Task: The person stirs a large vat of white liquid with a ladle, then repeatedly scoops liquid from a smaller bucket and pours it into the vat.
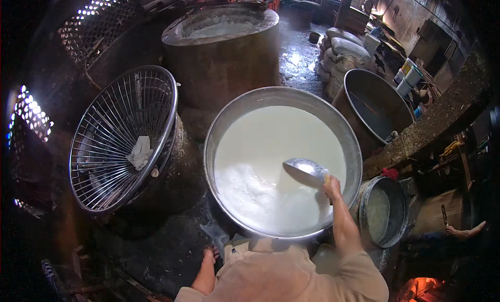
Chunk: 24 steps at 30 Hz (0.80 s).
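Note:
My right hand (332,188) grips the short handle of a wide metal scoop (306,168). The scoop is over the right side of a large round metal vat (355,145), low over the white milky liquid (271,135) in it; whether its underside touches the liquid is hard to tell. Foam (242,190) covers the liquid's near left part. Down at my left side hangs my left hand (210,252), just outside the vat's near left edge. Its small, dark fingers look loosely apart, with nothing visible in them.
Left of the vat a barred metal basket (169,109) leans, a white cloth (140,153) inside. A stone-walled basin (219,57) stands behind. A metal tub (346,88) and a smaller pot (405,218) flank the right. Another person's hand (461,232) shows far right, above fire (422,289).

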Motion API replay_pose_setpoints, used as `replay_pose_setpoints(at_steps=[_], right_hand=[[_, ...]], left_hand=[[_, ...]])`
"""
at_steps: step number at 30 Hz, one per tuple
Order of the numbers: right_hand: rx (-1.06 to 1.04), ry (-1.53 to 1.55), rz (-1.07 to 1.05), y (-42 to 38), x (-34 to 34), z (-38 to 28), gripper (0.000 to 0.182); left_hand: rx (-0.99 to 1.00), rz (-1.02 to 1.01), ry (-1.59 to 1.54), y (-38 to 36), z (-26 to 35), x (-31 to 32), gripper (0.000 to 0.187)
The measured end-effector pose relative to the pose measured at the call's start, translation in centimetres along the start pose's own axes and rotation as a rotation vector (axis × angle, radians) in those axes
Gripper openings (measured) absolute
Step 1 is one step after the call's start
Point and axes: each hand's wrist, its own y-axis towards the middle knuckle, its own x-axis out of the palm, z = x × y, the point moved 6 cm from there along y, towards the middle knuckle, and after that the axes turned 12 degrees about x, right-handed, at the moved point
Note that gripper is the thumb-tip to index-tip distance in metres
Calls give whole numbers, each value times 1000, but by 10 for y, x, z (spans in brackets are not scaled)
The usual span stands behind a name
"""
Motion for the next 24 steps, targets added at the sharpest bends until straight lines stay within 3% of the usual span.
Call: replay_pose_setpoints(at_steps=[4, 8, 10, 12, 15, 24], right_hand=[[-50, -46, 22, -15, 41, 8, 23], [68, 44, -124, -64, 69, -10, 21], [107, 90, -162, -83, 85, -11, 21], [-106, 21, -52, -86, 109, -9, 23], [24, 76, -154, -123, 112, -34, 26], [1, 8, -341, -181, 123, -78, 41]], left_hand=[[-108, -44, -34, 4, 3, -8, 35], [-99, 16, 29, 36, -9, -17, 33], [-110, 34, 33, 29, 15, -14, 33], [-122, 51, 37, 33, 26, -16, 33], [-37, -30, 66, 53, 36, -18, 32], [-22, -80, 55, 61, 100, -6, 27]])
